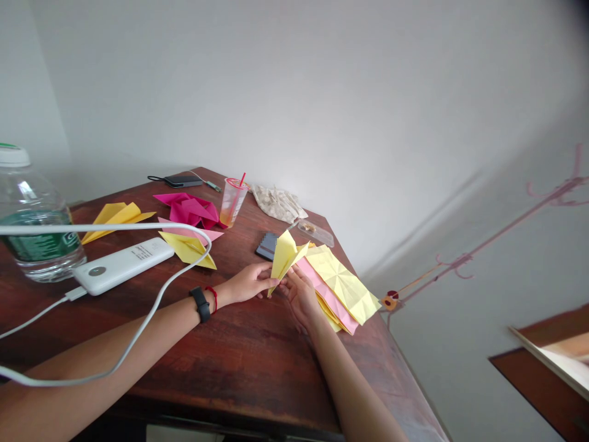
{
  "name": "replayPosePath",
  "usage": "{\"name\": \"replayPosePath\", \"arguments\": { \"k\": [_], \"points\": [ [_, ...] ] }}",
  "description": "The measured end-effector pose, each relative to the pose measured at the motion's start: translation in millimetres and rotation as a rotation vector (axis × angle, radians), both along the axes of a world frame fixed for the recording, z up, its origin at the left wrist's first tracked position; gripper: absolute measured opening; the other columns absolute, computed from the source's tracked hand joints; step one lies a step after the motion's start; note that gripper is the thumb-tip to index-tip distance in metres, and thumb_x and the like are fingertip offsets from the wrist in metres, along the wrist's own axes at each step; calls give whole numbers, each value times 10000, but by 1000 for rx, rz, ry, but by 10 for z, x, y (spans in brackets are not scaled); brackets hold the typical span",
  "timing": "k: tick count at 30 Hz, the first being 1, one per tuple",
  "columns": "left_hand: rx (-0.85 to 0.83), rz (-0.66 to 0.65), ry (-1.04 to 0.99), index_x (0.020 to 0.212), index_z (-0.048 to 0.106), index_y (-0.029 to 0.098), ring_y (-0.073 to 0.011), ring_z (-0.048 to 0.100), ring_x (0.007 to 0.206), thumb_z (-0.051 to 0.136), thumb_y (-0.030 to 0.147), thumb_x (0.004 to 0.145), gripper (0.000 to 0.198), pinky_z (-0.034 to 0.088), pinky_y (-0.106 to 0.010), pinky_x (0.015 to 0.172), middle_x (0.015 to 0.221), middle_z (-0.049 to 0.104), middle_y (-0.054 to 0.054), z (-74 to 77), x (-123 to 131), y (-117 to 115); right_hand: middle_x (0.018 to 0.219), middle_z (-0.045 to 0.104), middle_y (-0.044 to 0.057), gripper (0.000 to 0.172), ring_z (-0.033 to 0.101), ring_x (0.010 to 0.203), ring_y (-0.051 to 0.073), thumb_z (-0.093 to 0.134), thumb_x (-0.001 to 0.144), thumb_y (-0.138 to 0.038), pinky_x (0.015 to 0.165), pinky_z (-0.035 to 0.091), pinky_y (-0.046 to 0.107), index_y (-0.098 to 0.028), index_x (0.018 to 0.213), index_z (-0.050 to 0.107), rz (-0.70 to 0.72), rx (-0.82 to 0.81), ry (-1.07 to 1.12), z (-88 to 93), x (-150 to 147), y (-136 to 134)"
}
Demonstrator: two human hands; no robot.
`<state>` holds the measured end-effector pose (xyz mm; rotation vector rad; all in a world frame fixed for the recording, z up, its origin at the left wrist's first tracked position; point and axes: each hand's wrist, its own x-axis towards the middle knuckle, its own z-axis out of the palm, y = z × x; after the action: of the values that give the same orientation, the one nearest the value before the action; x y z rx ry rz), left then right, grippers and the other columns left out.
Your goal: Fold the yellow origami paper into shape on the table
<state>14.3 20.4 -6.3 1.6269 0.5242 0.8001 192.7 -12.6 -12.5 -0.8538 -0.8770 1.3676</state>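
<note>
Head view, looking down across a dark reddish-brown wooden table [230,368]. We see the person's left hand [246,283] and right hand [301,299] meeting near the table's middle, with a folded yellow paper [284,258] standing upright between them. The left hand is nearly flat, its fingers extended and pinching the paper's lower edge; the right hand is partly curled and also grips the paper. A black wristband [200,304] and a red string bracelet [211,298] circle the left wrist.

Just beyond the right hand lies a stack of creased yellow and pink paper sheets [343,285]. Further left are a yellow folded paper [115,220], a magenta folded paper [188,210] and a yellow-and-pink folded piece [188,248].

We note a water bottle [32,221] at the left, holding clear liquid; its green label is cut off and we cannot read it. The white power bank [122,267] bears small printed lines, too small to read, and its white cable [184,228] loops over the left forearm. A clear plastic cup [232,201] with a red straw holds a little orange-pink liquid, and a clear plastic container [315,233] holds something brownish.
</note>
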Motion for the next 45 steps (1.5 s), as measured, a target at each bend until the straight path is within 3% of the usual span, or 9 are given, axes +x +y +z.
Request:
{"name": "replayPosePath", "arguments": {
  "k": [3, 7, 10, 16, 22, 24, 28, 39, 45],
  "points": [
    [8, 85, -27, 1164, 622, 133, -168, 668, 653, 701, 385, 817, 436, 507, -242, 536, 970, 745, -104, -42, 19, 15, 1005, 750, 32, 308, 687, 815, 149, 781, 804, -297, 743, 572, 262, -214, 1091, 705, 52, 33, -17, 20, -11, -23],
    [20, 255, 36, 928, 653, 119, -183, 655, 573, 720, 338, 766, 280, 474, -243, 506, 702, 716, -63, -104, 18, 75, 1131, 741, 77, 314, 695, 976, 229, 748, 823, -372, 826, 573, 347, -201, 1083, 704, 70, 55, -30, 43, -39, -56],
    [48, 295, 77, 773, 653, 127, -167, 610, 509, 705, 340, 767, 219, 431, -233, 486, 578, 664, -37, -97, -3, 110, 1175, 731, 82, 377, 688, 1021, 266, 732, 820, -420, 824, 578, 380, -225, 1139, 682, 57, 57, -36, 51, -61, -72],
    [-3, 317, 25, 694, 653, 134, -137, 553, 473, 725, 349, 731, 230, 389, -219, 464, 539, 634, -14, -44, -11, 110, 1169, 730, 70, 421, 686, 1007, 261, 683, 834, -542, 782, 580, 360, -238, 1124, 692, 48, 33, 24, 46, -33, -46],
    [-140, 382, -47, 708, 674, 120, -116, 535, 452, 728, 341, 712, 227, 410, -215, 477, 542, 630, -15, -69, -5, 145, 979, 744, 116, 696, 689, 840, 237, 487, 829, -795, 690, 561, 334, -172, 1020, 731, 67, -15, 69, 62, -5, -31],
    [-164, 380, -66, 744, 689, 111, -115, 536, 456, 740, 350, 698, 248, 412, -216, 476, 561, 643, -22, -77, -2, 150, 904, 739, 90, 581, 676, 784, 208, 601, 812, -725, 668, 550, 306, -180, 964, 735, 49, -6, 49, 54, -22, -40],
    [-148, 341, -62, 712, 679, 113, -114, 528, 456, 740, 365, 697, 259, 395, -212, 468, 533, 624, -16, -81, 10, 130, 761, 706, 28, 283, 640, 684, 146, 832, 737, -411, 625, 512, 242, -175, 851, 726, -11, -15, -65, 8, -61, -57],
    [-163, 326, -56, 731, 690, 115, -127, 553, 486, 755, 434, 689, 328, 432, -218, 495, 550, 636, -18, -50, 18, 89, 686, 671, 18, 330, 567, 585, 132, 807, 742, -469, 559, 469, 250, -159, 822, 726, -112, 59, -314, -60, -53, -34],
    [-183, 378, -90, 771, 712, 110, -159, 606, 560, 734, 472, 718, 366, 462, -236, 514, 672, 702, -52, -86, 36, 102, 605, 652, 15, 334, 551, 545, 145, 759, 786, -493, 557, 437, 265, -169, 725, 710, -121, 143, -477, -53, -58, -48]
  ]
}}
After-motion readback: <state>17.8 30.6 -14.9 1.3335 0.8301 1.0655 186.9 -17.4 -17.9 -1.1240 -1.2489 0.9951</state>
